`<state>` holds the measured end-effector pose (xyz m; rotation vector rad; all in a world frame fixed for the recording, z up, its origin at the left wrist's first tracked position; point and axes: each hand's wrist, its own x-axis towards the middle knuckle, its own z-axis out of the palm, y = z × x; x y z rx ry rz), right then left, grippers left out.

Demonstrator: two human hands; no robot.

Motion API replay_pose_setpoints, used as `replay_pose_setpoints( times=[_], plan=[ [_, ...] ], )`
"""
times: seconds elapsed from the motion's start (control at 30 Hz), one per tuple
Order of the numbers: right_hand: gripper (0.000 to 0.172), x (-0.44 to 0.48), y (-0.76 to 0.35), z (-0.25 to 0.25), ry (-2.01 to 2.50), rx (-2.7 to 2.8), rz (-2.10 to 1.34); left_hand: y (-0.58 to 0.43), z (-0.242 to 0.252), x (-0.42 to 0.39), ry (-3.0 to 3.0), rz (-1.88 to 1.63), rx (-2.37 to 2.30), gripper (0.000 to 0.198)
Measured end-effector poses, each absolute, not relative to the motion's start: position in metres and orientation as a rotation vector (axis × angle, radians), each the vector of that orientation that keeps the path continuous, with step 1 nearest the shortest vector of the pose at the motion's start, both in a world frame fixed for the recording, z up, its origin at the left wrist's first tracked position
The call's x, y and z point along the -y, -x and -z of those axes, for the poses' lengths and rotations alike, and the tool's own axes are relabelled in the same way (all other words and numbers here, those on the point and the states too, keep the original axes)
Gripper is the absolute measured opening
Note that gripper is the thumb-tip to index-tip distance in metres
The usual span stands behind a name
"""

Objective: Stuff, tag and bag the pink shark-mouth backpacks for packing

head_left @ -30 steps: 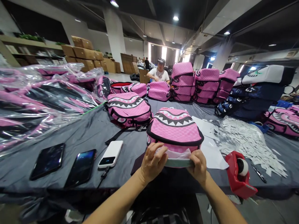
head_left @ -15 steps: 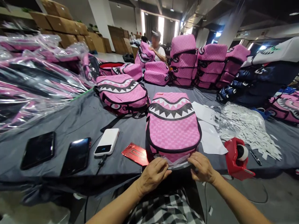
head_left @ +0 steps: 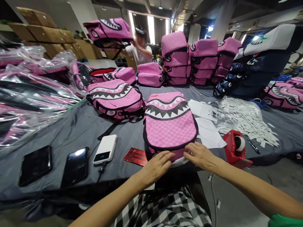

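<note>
A pink checkered backpack with a shark-teeth print [head_left: 169, 124] lies flat on the grey-covered table [head_left: 78, 126] in front of me. My left hand [head_left: 156, 164] presses on its near edge with fingers stretched flat. My right hand [head_left: 200, 155] rests beside it on the same edge, fingers flat too. A bit of thin clear plastic or paper [head_left: 180, 162] shows under the bag's near edge between my hands. A red card [head_left: 136, 156] lies just left of the bag.
A red tape dispenser [head_left: 235, 148], a heap of white paper tags [head_left: 246, 121] and white sheets [head_left: 208, 134] lie to the right. A white power bank [head_left: 105, 148] and two phones [head_left: 75, 166] lie left. Another pink backpack [head_left: 115, 98], bagged backpacks [head_left: 33, 97] and stacked backpacks [head_left: 189, 60] surround; a person [head_left: 139, 50] across lifts a bag.
My hands have gone from pinching the plastic at the bag's near edge to lying flat on that edge. The person across the table has raised a pink backpack overhead.
</note>
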<state>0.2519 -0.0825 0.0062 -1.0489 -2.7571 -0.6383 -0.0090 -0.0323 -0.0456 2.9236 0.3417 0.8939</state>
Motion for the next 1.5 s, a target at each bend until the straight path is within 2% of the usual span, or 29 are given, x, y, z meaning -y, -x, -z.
replay_pose_setpoints(
  times=[0.1,0.17,0.33,0.43,0.53,0.6,0.7,0.83,0.97,1.07,1.2,1.3,1.37,1.5],
  plan=[
    [0.017,0.076,-0.253,-0.016,0.865,2.931,0.530,0.014,0.032,0.018,-2.803,-0.574,-0.160,0.032],
    [0.016,0.068,-0.253,-0.021,0.929,3.023,0.407,0.016,0.030,0.010,-2.817,-0.503,-0.151,0.034],
    [0.012,0.053,-0.251,-0.038,1.000,3.109,0.292,0.018,0.045,0.004,-3.084,-0.650,-0.165,0.030],
    [0.014,0.051,-0.250,-0.049,0.936,3.175,0.176,0.019,0.045,0.011,-3.117,-0.730,-0.249,0.016],
    [0.012,0.050,-0.250,-0.054,0.874,3.187,-0.037,0.018,0.030,0.012,-3.071,-0.751,-0.031,0.014],
    [0.008,0.049,-0.249,-0.053,0.871,3.223,-0.095,0.014,0.016,0.007,-3.050,-0.625,0.198,0.018],
    [0.010,0.047,-0.249,-0.051,0.868,3.297,0.057,0.008,0.003,-0.005,-3.150,-0.466,0.494,0.020],
    [0.005,0.049,-0.248,-0.057,0.705,3.318,0.325,0.005,0.006,-0.017,-3.303,-0.646,0.719,0.015],
    [0.009,0.045,-0.246,-0.066,0.615,3.340,0.406,0.010,0.015,-0.018,-3.306,-0.799,0.666,0.017],
    [0.011,0.041,-0.247,-0.065,0.643,3.324,0.220,0.013,0.019,-0.013,-3.216,-0.703,0.577,0.014],
    [0.003,0.039,-0.248,-0.061,0.835,3.326,0.040,0.015,0.023,-0.006,-3.167,-0.643,0.443,0.018],
    [0.010,0.041,-0.248,-0.060,0.916,3.337,0.178,0.015,0.034,-0.001,-3.101,-0.908,0.255,0.021],
    [0.016,0.042,-0.248,-0.059,0.935,3.327,0.298,0.016,0.043,0.002,-3.018,-1.084,0.045,0.015],
    [0.013,0.043,-0.253,-0.053,0.826,3.265,0.462,0.017,0.054,0.011,-2.939,-1.154,-0.232,0.020]
  ],
)
